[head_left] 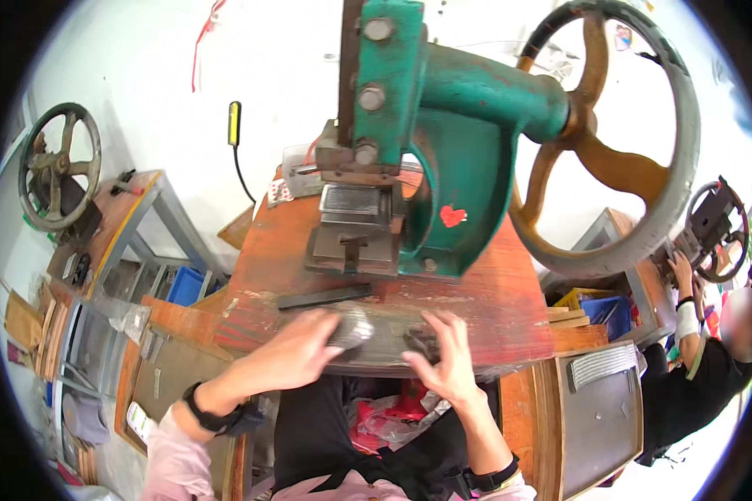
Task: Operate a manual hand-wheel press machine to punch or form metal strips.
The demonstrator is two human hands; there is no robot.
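Over the front of the worn wooden bench, my left hand (307, 344) is closed round a shiny silvery metal piece (353, 329), blurred by motion. To its right, my right hand (449, 359) curves thumb and fingers about a small dark piece (422, 341), partly hidden by them. A flat dark metal bar (324, 296) lies just beyond my left hand. Behind it stands a green hand press (468, 159), with a ridged metal block (351, 200) under its ram. The press's large handwheel (656, 196) is at the right.
Wooden trays (597, 417) flank the bench (510, 292); the right one holds a ridged light strip (603, 367). Another handwheel (58, 167) stands at far left. At far right, a person in black (702, 401) works at another press. Red and clear plastic (397, 413) hangs below the bench edge.
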